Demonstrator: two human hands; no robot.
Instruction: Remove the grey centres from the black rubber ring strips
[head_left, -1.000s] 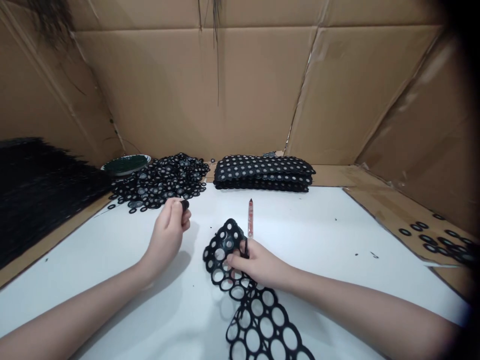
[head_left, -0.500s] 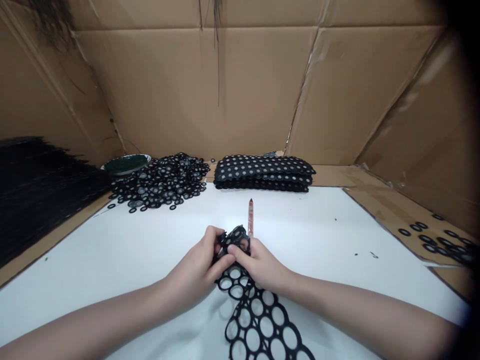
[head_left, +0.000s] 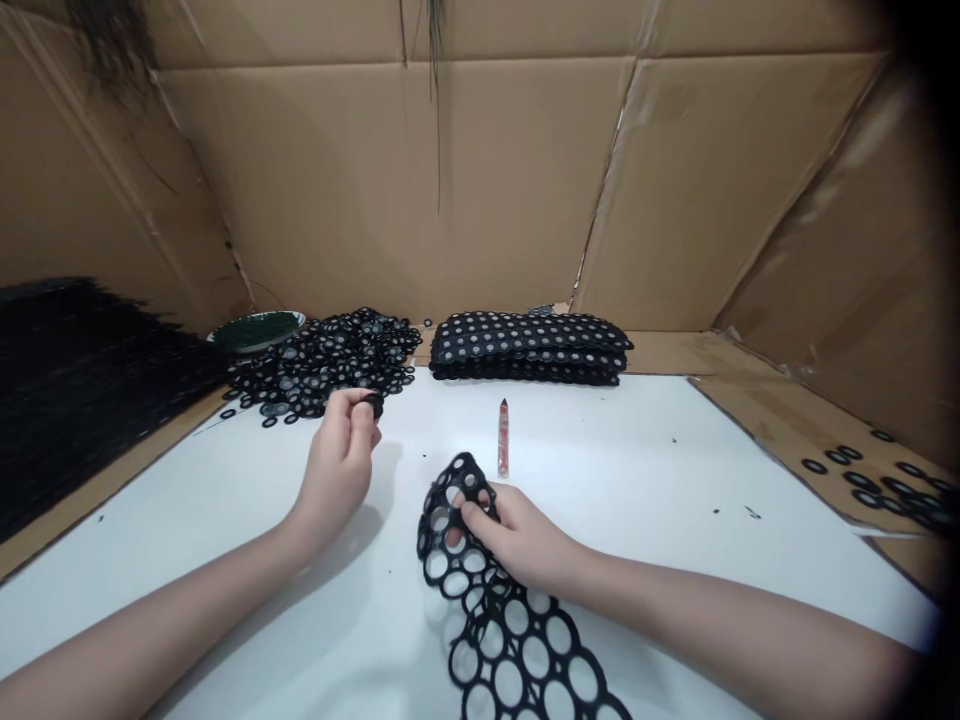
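Between the thumb and fingers of my left hand (head_left: 337, 465) are one or more small black pieces (head_left: 376, 404); how many, I cannot tell. This hand is raised at the near edge of a heap of small black rings (head_left: 322, 362). My right hand (head_left: 529, 535) pinches a floppy black openwork sheet (head_left: 523, 667), patterned with round holes. The sheet's upper end is bunched and curls up past the fingers, while its lower part hangs toward me and runs out of view. Beyond the right hand lies a slim reddish tool with a dark pointed tip (head_left: 503, 445).
A stack of black perforated sheets (head_left: 525, 350) lies at the back. A dish with dark green contents (head_left: 256, 330) stands behind the ring heap. Loose black rings (head_left: 862, 497) are scattered on cardboard at right; a dark bristly mass (head_left: 90, 390) is at left. Cardboard walls enclose the white table.
My left hand has moved off the sheet, up and left toward the ring heap, carrying small black pieces. The sheet's upper end has opened out in my right hand, which stays nearly in place.
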